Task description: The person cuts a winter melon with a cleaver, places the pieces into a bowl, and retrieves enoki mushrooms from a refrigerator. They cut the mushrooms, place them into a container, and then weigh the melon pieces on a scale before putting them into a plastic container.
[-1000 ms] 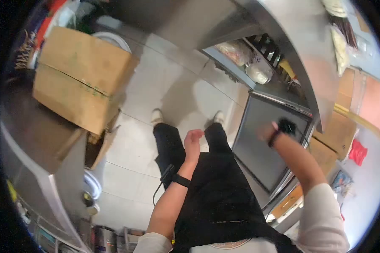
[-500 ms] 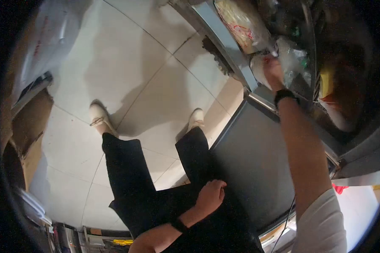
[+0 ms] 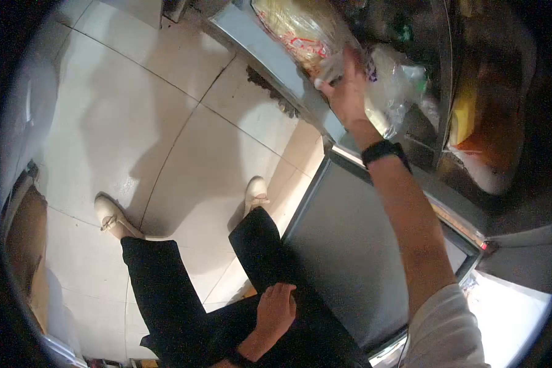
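My right hand (image 3: 346, 92), a dark band at its wrist, reaches into an open cabinet or fridge compartment. Its thumb and fingers are spread apart against the near end of a clear plastic bag (image 3: 306, 43) with yellowish contents and red print. I cannot see it gripping the bag. Close beside the fingers lies a crumpled clear plastic bag (image 3: 392, 86) with something white and green in it. Low in the view my left hand (image 3: 276, 313) rests on my dark trousers (image 3: 227, 319), its fingers curled together and nothing showing in them.
A grey ledge (image 3: 257, 43) edges the compartment. Below it stands a dark flat panel (image 3: 349, 239). A yellow and orange package (image 3: 466, 122) lies deeper right. Pale tiles (image 3: 196, 147) cover the floor around my shoes. Cardboard (image 3: 27, 227) stands at the left.
My right hand has moved from the white item beside the crumpled bag to the end of the yellowish bag, its fingers now spread. The view has shifted; my left hand stays on my lap.
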`<state>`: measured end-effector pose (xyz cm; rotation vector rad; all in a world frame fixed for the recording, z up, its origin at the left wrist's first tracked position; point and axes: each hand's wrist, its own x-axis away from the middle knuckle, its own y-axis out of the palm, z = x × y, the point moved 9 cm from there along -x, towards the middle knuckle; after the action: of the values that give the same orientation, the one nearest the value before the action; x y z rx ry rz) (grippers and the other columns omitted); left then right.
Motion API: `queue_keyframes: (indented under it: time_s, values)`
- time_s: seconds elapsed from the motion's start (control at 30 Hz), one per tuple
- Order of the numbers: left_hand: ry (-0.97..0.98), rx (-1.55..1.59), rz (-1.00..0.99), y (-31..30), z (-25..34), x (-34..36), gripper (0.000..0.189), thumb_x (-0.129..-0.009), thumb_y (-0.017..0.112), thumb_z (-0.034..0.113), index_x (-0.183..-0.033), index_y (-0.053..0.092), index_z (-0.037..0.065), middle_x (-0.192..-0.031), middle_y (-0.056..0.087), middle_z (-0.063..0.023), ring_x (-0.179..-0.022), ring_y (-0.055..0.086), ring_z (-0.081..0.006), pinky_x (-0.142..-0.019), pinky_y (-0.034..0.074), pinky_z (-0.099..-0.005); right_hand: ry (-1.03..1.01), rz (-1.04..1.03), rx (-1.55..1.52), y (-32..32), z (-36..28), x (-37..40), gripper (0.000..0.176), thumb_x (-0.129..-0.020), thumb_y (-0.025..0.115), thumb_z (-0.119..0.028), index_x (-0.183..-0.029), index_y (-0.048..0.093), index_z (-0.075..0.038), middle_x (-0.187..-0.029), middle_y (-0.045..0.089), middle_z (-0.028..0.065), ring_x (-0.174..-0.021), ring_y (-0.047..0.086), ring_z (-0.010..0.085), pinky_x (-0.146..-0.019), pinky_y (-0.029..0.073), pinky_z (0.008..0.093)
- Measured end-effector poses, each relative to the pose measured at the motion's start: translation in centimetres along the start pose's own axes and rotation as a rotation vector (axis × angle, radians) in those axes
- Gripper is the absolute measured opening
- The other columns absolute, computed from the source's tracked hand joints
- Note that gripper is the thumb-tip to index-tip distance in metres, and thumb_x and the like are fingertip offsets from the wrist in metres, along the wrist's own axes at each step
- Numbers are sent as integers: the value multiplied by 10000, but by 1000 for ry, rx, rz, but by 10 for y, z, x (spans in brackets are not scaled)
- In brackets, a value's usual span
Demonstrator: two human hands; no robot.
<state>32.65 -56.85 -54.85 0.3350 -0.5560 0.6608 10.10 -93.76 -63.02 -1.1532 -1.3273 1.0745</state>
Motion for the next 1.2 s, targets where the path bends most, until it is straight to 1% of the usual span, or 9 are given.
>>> queue_keyframes:
  time_s: [0.3,0.5,0.6,0.7,0.77,0.83,1.0,1.07,1.2]
  values:
    - [-44,46,85,-24,-12,1,247,-776,569,53,-1020,534,38,-916,566,-155,-874,557,-331,-780,451,-430,280,-243,114,41,2,-46,1030,-644,752,-476,-1353,190,18,-1285,381,330,-1179,429,436,-1000,350,472]
    - [-15,67,71,-28,-2,0,232,-788,566,59,-1016,539,27,-903,560,-145,-853,554,-322,-764,447,-423,454,-34,134,36,-8,-73,633,-722,680,-474,-1055,517,39,-877,637,204,-773,633,371,-749,520,417]
    - [-17,50,80,-30,-7,-2,236,-785,565,51,-1018,534,26,-903,556,-146,-849,551,-325,-762,446,-423,-108,163,44,39,-43,-110,340,-925,432,-339,-1029,602,-64,-810,634,184,-744,620,321,-704,498,407]
    - [-16,34,113,-35,-9,-2,246,-779,564,37,-1022,526,23,-904,554,-150,-848,549,-328,-762,447,-419,-161,239,-387,50,-31,-119,362,-930,419,-357,-1072,598,-77,-874,630,171,-787,617,297,-723,492,401]
    - [-15,30,99,-34,-6,0,252,-775,564,29,-1024,521,21,-905,553,-152,-849,548,-330,-764,447,-415,273,-276,162,35,-50,-78,296,-921,475,-245,-1116,556,-39,-994,601,118,-900,590,253,-829,473,359]
    - [8,69,109,-36,1,-3,229,-781,543,12,-1007,524,45,-899,556,-152,-846,549,-338,-757,456,-440,150,506,-442,-9,-35,-14,286,-879,506,-91,-1154,503,-14,-1120,552,75,-1013,540,225,-918,416,337]
    - [-20,25,59,-37,0,-6,258,-775,559,9,-1028,509,24,-924,557,-152,-850,553,-326,-762,446,-416,476,320,-647,-31,69,75,383,-789,558,18,-1159,460,-14,-1155,499,139,-1062,488,241,-932,384,343]
    - [-12,8,60,-36,-4,-8,255,-778,555,11,-1028,509,27,-926,557,-151,-853,552,-325,-762,447,-419,183,430,387,-81,52,75,436,-762,649,-50,-1156,463,-14,-1067,520,146,-979,514,263,-885,406,330]
    - [-7,-24,96,-37,-5,-9,243,-784,543,17,-1024,511,35,-931,557,-150,-862,547,-329,-765,448,-431,245,190,392,-36,165,83,495,-743,727,-198,-1131,486,-7,-1016,540,149,-957,504,301,-901,385,381]
